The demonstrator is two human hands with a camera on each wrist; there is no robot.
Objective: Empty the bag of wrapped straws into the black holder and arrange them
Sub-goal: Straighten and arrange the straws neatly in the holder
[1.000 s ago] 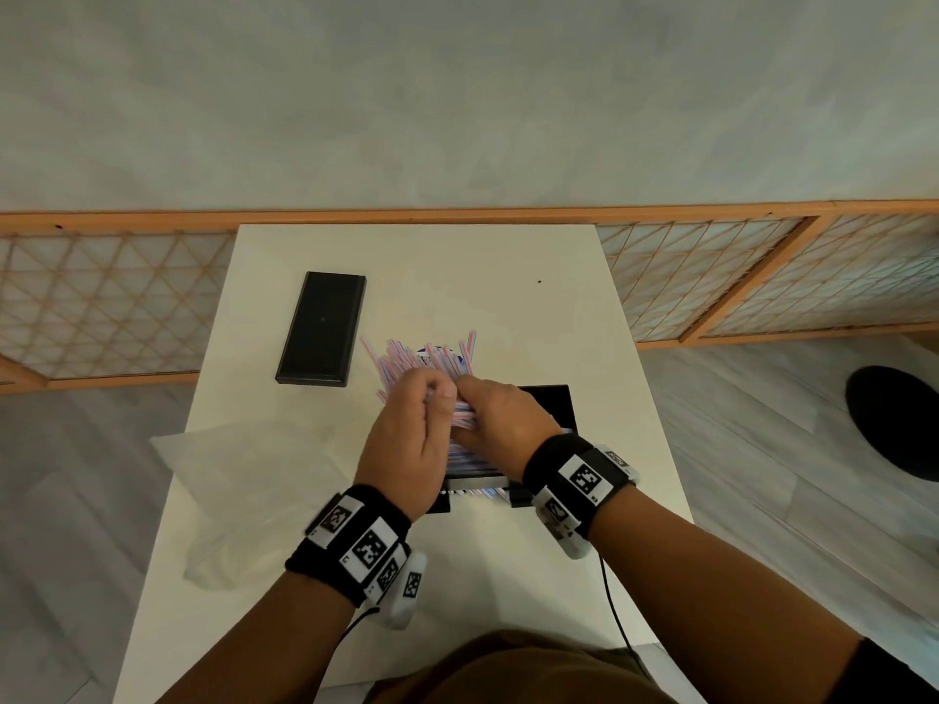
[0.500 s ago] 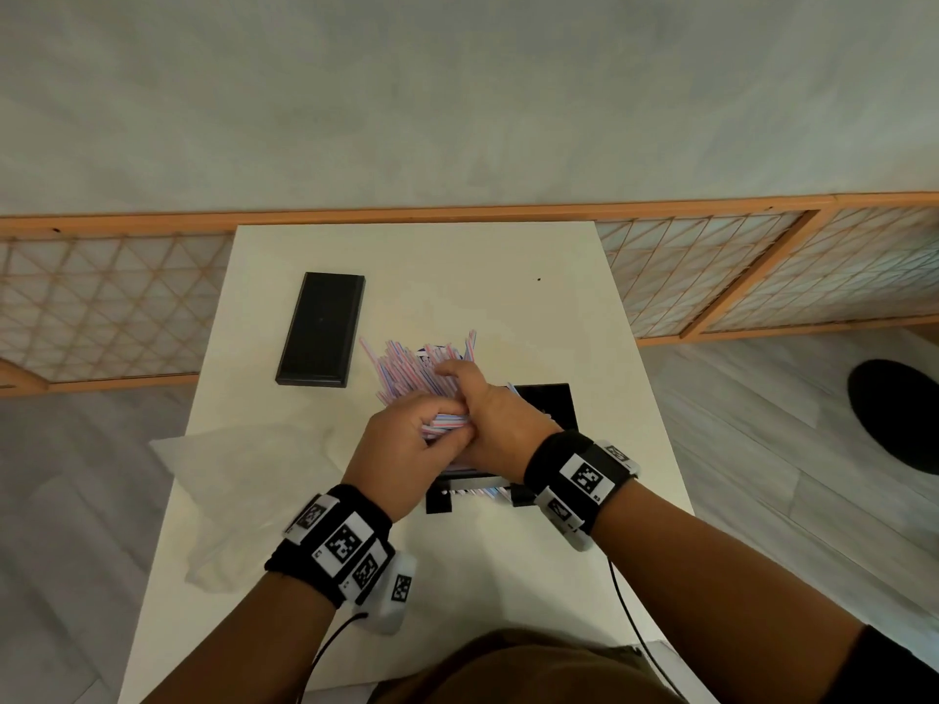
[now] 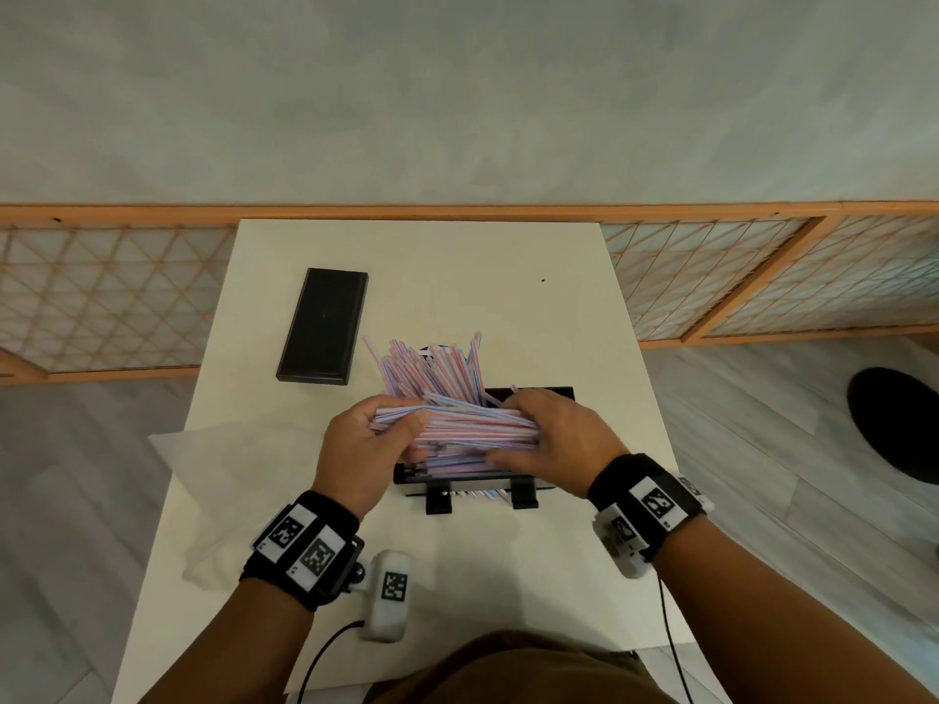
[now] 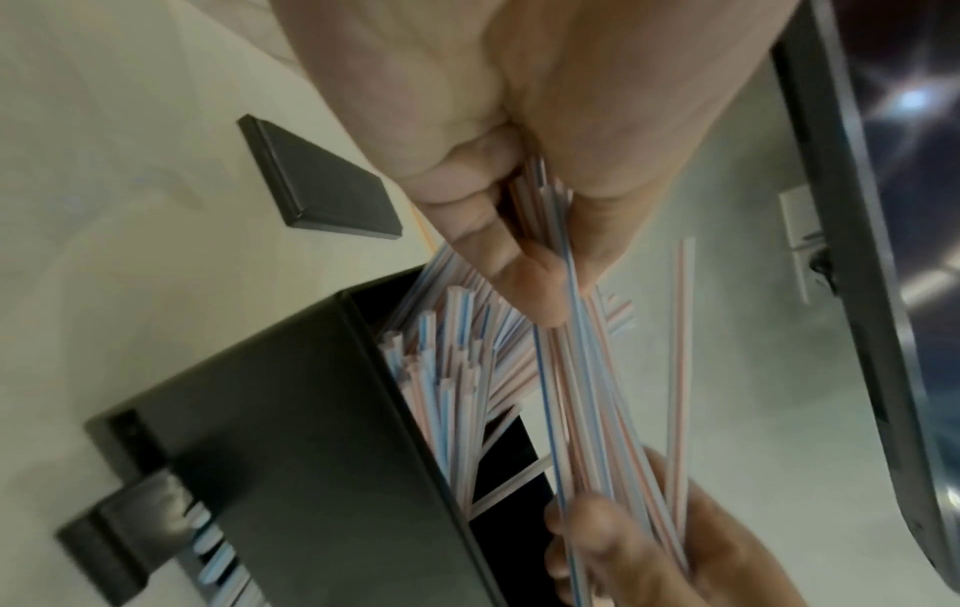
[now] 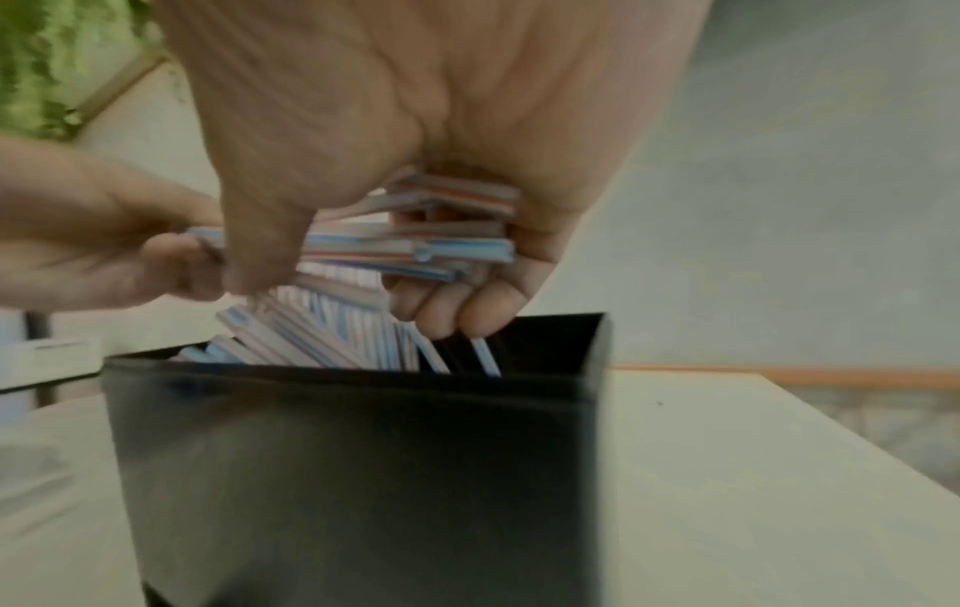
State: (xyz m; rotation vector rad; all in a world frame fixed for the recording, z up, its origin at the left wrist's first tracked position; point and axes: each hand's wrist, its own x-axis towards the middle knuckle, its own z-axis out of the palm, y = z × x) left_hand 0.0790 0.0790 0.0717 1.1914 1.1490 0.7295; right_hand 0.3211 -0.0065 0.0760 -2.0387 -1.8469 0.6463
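A bundle of wrapped straws [image 3: 467, 429], striped pink and blue, lies crosswise over the black holder [image 3: 538, 396]. My left hand [image 3: 376, 439] grips the bundle's left end and my right hand [image 3: 543, 434] grips its right end. More straws [image 3: 432, 363] stand fanned out of the holder behind the bundle. The left wrist view shows my left hand [image 4: 524, 230] curled round the straws [image 4: 597, 410] above the holder [image 4: 311, 451]. In the right wrist view my right hand [image 5: 446, 254] clasps straw ends [image 5: 442, 230] over the holder [image 5: 364, 472]. The emptied clear bag [image 3: 223, 480] lies at the left.
A flat black lid [image 3: 325, 325] lies on the white table [image 3: 482, 276] at the back left. The holder's feet [image 3: 439, 500] stick out toward me. A lattice screen [image 3: 762, 276] runs behind the table. A dark round object [image 3: 899, 424] sits on the floor at the right.
My hands were close together on the straws; they have spread apart, now holding a bundle turned crosswise by its two ends over the holder.
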